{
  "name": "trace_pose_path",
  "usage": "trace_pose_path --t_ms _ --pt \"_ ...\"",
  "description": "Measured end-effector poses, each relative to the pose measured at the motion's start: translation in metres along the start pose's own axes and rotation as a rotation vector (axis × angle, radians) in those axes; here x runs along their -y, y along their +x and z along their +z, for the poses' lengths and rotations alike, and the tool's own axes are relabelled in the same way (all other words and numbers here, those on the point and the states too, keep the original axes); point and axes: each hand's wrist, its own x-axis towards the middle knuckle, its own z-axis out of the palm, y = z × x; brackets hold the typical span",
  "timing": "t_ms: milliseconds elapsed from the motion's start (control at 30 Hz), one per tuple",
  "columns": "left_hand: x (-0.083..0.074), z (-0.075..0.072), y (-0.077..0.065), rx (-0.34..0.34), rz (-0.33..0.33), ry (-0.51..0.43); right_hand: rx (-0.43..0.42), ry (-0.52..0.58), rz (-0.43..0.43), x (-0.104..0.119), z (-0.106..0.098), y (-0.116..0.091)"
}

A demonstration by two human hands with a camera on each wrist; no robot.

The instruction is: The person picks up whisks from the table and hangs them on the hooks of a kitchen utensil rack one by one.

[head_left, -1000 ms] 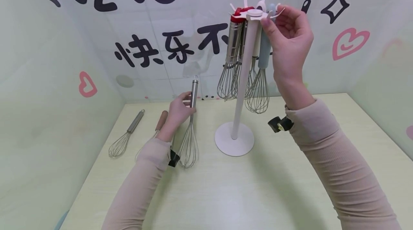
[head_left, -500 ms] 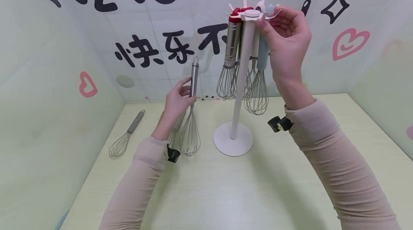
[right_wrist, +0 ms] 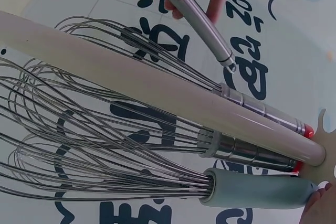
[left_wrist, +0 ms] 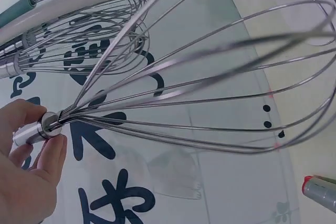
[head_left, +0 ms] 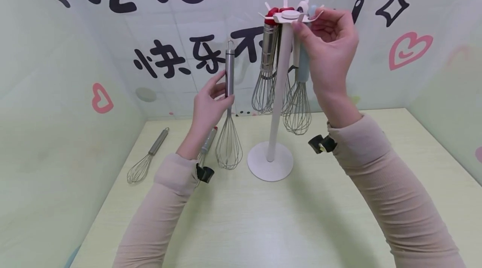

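Thumb and fingers of the left hand (head_left: 211, 103) pinch the steel-handled whisk (head_left: 229, 123) low on its handle, holding it nearly upright with the hanging loop at the top and the wires pointing down. It is apart from the white stand (head_left: 279, 96), just to the left of it, in front of the back edge of the desk (head_left: 241, 218). Raised to the stand's hooked top (head_left: 290, 16), the right hand (head_left: 333, 50) pinches it by the right side, thumb on the near side and fingers behind; whether it also bears on a hanging handle cannot be told. Two red-topped whisks (head_left: 268, 48) hang to the left of the pole, one partly behind the other, and a white-handled whisk and a pale blue whisk (head_left: 302, 67) hang to its right, near the right hand. The stand's round base (head_left: 270, 162) rests about midway along the back edge, a little forward of it. Near the desk's back left corner, close to the left edge, lies a small grey-handled whisk (head_left: 148, 155). A red-tipped whisk (head_left: 208, 142) lies between it and the base, partly hidden by the left forearm. Black lettering (head_left: 162, 59) covers the wall behind.
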Motion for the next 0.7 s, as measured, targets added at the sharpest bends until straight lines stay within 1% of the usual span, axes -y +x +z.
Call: trace_pose_path --t_ms 133,333,433,567,700 --pt "-0.011 0.003 0.003 -0.001 0.023 -0.016 -0.007 -0.026 0.004 0.0 0.005 -0.003" --pt "-0.024 0.008 0.006 -0.011 0.09 -0.042 0.0 -0.08 -0.013 0.0 0.01 -0.006" --pt "-0.029 0.01 0.005 -0.021 0.111 -0.063 0.015 -0.095 -0.031 -0.001 0.009 -0.005" --pt "-0.034 0.012 0.003 -0.032 0.138 -0.099 0.029 -0.081 -0.034 -0.002 0.005 -0.004" --pt "-0.041 0.016 0.0 -0.034 0.178 -0.129 0.013 -0.069 -0.017 -0.001 0.0 0.0"
